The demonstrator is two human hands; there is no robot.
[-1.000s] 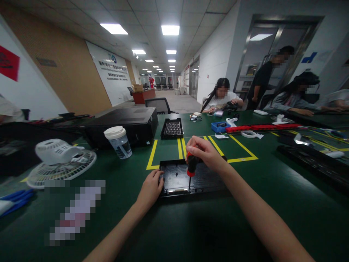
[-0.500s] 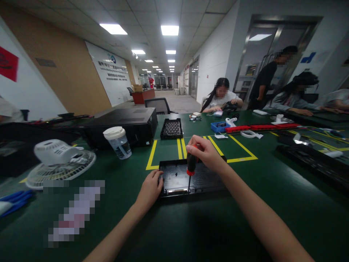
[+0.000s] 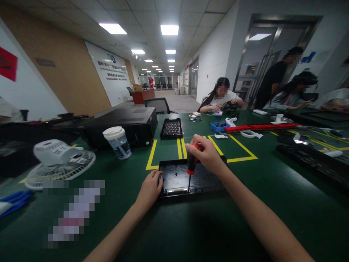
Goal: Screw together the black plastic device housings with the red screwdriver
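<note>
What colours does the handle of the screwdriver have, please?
The screwdriver handle is black and red; it shows best in the head view.

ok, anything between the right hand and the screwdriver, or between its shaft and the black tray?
Nothing visible. The right hand holds the screwdriver by its handle, and the shaft runs down unobstructed to the near side of the black tray. The left hand is at the tray's left edge, clear of the shaft.

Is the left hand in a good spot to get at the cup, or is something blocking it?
Probably yes: the cup stands beyond and to the left of the left hand, and nothing seems to stand between them. That hand would likely have to leave the tray, whose edge it touches.
</note>
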